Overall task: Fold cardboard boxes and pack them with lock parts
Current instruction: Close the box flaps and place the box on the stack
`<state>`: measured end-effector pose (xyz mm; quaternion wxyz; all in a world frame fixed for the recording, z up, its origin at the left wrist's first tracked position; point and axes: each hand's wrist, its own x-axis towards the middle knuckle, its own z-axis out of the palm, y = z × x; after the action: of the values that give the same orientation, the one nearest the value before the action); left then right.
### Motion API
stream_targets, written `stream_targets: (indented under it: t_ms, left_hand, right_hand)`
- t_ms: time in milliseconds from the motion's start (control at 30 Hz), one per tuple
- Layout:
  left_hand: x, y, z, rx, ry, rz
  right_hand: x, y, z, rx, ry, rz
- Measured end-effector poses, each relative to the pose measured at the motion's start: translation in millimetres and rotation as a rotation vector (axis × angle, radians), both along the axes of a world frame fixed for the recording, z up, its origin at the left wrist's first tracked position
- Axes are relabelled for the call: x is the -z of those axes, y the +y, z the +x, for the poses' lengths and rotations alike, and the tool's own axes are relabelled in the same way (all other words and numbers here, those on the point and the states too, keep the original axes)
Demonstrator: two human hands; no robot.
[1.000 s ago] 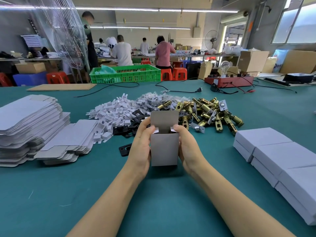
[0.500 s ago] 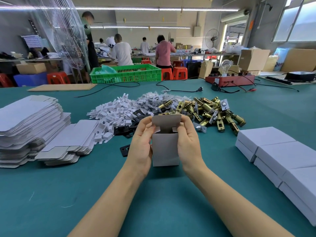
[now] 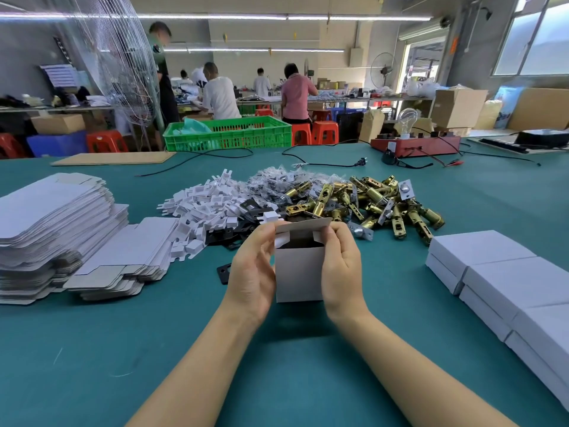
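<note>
Small grey cardboard box (image 3: 299, 274) stands upright on the green tabletop (image 3: 154, 349), near the middle, w/ its long axis vertical and open mouth up. Left hand (image 3: 254, 272) wraps the box's left wall, right hand (image 3: 341, 269) the right wall; both closed on the box, fingertips up at the rim by the two side flaps, which lean inward. Top lid flap (image 3: 303, 225) hangs off the far edge, tilted back toward the near side, not tucked. Inside looks dark; can't tell if anything's in it. Key relation: the pile of brass latch parts (image 3: 369, 204) lies beyond the box toward the table's far edge and off to the right, so the right hand is nearer; white plastic pieces (image 3: 209, 204) sit far-left, nearer the left hand. Flat box blanks (image 3: 61, 235) stacked by the left edge, closed white boxes (image 3: 508, 282) by the right edge. Likely next: either load a part or close the lid, can't say which.
</note>
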<state>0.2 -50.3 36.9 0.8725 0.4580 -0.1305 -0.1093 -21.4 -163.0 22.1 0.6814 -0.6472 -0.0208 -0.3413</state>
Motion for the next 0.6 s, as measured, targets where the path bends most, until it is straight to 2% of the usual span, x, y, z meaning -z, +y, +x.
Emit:
stream_targets:
  t_ms: [167,333,500,600]
  left_hand:
    - [-8,-5,-5,-0.072,-0.047,0.058]
    - [-7,-7,-9,-0.141,-0.14,0.134]
    - [-1,-10,-10,-0.269,-0.246,0.257]
    - [2,-11,-10,-0.32,-0.277,0.285]
  right_hand:
    - [4,-2,2,0.024,-0.054,-0.087]
    - [6,-2,3,0.018,-0.034,-0.035]
    - [-2,-1,0,-0.074,0.084,0.077]
    - [-4,-4,0,-0.044,0.035,-0.013]
